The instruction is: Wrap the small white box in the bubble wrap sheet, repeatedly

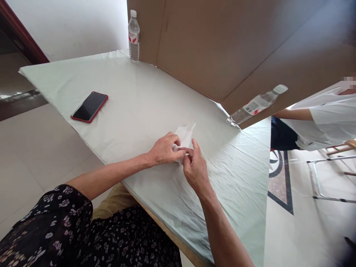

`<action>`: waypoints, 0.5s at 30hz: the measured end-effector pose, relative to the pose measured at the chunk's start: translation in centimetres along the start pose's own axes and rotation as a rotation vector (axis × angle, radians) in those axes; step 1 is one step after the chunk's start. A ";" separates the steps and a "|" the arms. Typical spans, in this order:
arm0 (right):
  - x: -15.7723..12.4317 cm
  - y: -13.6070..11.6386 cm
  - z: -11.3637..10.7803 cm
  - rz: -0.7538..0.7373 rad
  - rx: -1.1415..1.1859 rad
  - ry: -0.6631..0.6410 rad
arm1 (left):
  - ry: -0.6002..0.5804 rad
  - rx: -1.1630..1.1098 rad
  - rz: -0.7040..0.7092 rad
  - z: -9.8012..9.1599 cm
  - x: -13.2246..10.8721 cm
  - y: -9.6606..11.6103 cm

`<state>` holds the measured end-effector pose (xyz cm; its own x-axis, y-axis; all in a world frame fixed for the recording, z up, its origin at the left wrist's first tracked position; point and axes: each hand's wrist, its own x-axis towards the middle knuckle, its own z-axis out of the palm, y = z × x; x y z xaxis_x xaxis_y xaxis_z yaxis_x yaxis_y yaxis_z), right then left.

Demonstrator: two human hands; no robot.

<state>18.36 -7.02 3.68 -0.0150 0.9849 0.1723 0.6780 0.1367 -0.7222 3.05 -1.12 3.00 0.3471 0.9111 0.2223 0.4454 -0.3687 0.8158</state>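
While two hands (pixel 167 150) (pixel 194 168) pinch one paper (pixel 185 135), two bottles (pixel 134 35) (pixel 254 105)

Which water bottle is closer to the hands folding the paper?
The water bottle by the cardboard's near corner, close to the other person; the other bottle stands far off at the table's back edge.

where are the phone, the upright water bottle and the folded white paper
phone (pixel 89 106), head view, middle of its dark screen
upright water bottle (pixel 134 37), head view, on its red and white label
folded white paper (pixel 185 134), head view, on the part showing above the fingers
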 end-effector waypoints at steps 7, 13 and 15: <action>1.8 1.2 -1.6 0.123 0.285 -0.029 | 0.009 0.047 0.052 1.6 -0.5 -0.4; 3.6 2.3 -2.3 0.052 0.211 0.188 | 0.010 0.028 0.063 1.6 -0.7 -0.8; 3.8 2.6 -2.3 0.020 0.151 0.164 | 0.006 0.021 0.047 1.7 -0.6 -0.9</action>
<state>21.77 -3.12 3.96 0.1259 0.9588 0.2546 0.5589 0.1435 -0.8167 3.83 -1.70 1.24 0.3626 0.8940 0.2632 0.4460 -0.4145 0.7933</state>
